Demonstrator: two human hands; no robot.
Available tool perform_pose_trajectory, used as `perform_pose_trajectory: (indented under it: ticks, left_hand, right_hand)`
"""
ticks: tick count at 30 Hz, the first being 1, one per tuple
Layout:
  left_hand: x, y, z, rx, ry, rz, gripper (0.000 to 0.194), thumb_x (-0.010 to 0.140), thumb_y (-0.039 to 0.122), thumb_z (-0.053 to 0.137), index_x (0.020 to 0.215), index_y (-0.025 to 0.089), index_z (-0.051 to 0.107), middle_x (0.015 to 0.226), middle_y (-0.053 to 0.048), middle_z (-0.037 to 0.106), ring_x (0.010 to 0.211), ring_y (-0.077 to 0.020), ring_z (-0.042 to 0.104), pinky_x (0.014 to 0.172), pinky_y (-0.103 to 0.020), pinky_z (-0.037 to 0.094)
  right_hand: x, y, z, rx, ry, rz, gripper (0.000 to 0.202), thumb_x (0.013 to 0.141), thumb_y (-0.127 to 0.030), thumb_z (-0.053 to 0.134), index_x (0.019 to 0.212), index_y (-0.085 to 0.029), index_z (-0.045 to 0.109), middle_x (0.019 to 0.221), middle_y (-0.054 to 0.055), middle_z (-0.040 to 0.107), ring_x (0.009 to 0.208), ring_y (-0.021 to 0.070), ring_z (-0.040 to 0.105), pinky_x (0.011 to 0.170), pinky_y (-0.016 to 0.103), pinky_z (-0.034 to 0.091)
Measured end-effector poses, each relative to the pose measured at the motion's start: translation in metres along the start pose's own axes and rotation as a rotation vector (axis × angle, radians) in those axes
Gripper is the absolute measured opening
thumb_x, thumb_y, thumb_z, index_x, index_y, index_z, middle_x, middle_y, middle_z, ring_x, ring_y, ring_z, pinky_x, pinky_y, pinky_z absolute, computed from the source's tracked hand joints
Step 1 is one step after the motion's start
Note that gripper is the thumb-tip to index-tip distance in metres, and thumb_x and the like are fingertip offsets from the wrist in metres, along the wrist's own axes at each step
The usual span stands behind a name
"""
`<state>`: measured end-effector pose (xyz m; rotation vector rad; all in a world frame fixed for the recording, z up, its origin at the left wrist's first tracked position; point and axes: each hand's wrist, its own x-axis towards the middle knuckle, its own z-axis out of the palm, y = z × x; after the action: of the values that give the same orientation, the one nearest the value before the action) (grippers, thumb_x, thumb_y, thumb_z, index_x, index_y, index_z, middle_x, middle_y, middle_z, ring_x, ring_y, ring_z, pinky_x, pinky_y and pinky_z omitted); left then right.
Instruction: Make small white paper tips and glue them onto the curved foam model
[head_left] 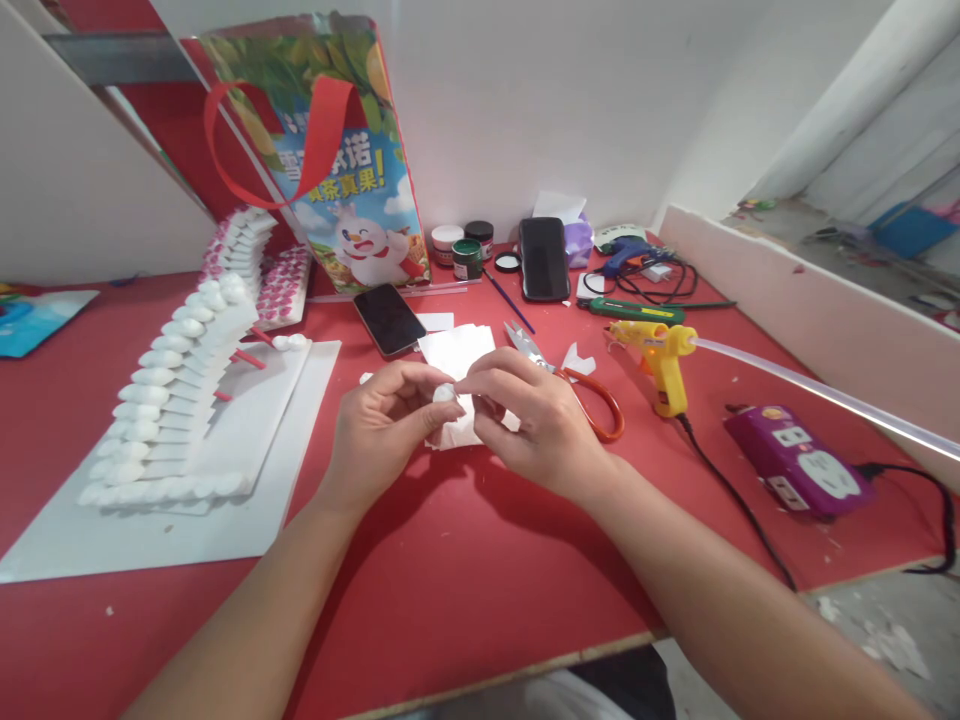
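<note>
Between my hands, above the middle of the table, is a small white rounded piece [445, 393], probably paper. My left hand [379, 425] pinches it between thumb and index finger. The fingers of my right hand [536, 415] are curled and closed, with the fingertips at the right side of the piece. White paper sheets [459, 348] lie on the table behind and beneath my fingers. Just beyond my right hand rest scissors with orange handles [616, 425], blades apart, with a white paper scrap [579, 360] beside them.
A white model [169, 400] with a row of rounded tips stands on a white board [232, 555] at left. A yellow glue gun [660, 365] and purple power strip [795, 465] are at right. Behind are two phones [388, 320], paint jars [467, 262] and a carrier bag [375, 220].
</note>
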<state>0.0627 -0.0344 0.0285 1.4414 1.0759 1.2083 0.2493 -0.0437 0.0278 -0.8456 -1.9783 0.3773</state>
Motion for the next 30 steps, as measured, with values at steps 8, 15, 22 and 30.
perform_pose_trajectory:
  ticks: [8,15,22,30]
  left_hand:
    - [-0.0011,0.0021,0.0009,-0.004,-0.002,0.01,0.017,0.074,0.025,0.084,0.083,0.019,0.071,0.067,0.002,0.07,0.054,-0.0111,0.062,0.052,-0.022,0.053]
    - [-0.0014,0.003,0.0015,-0.017,-0.03,-0.004,0.019,0.074,0.026,0.085,0.083,0.019,0.07,0.067,0.002,0.07,0.052,-0.0112,0.061,0.051,-0.023,0.052]
    - [-0.0009,0.0029,0.0012,-0.001,-0.019,-0.013,0.021,0.072,0.027,0.086,0.081,0.019,0.069,0.068,0.001,0.07,0.055,-0.0121,0.062,0.051,-0.023,0.052]
    - [-0.0008,0.0031,0.001,-0.024,-0.06,-0.034,0.024,0.072,0.026,0.087,0.089,0.019,0.071,0.065,0.002,0.069,0.048,-0.0112,0.06,0.048,-0.023,0.05]
  right_hand:
    - [0.0028,-0.0039,0.003,0.17,0.096,0.108,0.017,0.091,-0.009,0.055,0.089,-0.019,0.069,0.086,0.004,0.069,0.074,0.0141,0.062,0.064,0.027,0.048]
    - [0.0059,-0.0058,0.0012,0.27,0.113,0.184,0.02,0.088,-0.006,0.056,0.088,-0.02,0.071,0.087,0.003,0.071,0.079,0.0144,0.064,0.068,0.028,0.05]
    - [0.0049,-0.0041,0.0037,0.235,0.103,0.138,0.018,0.09,-0.009,0.055,0.087,-0.02,0.069,0.088,0.003,0.07,0.078,0.0144,0.063,0.068,0.029,0.05]
    - [0.0024,-0.0016,-0.0002,0.162,0.054,0.064,0.018,0.091,-0.01,0.054,0.093,-0.02,0.069,0.094,0.005,0.064,0.08,0.0135,0.061,0.072,0.029,0.051]
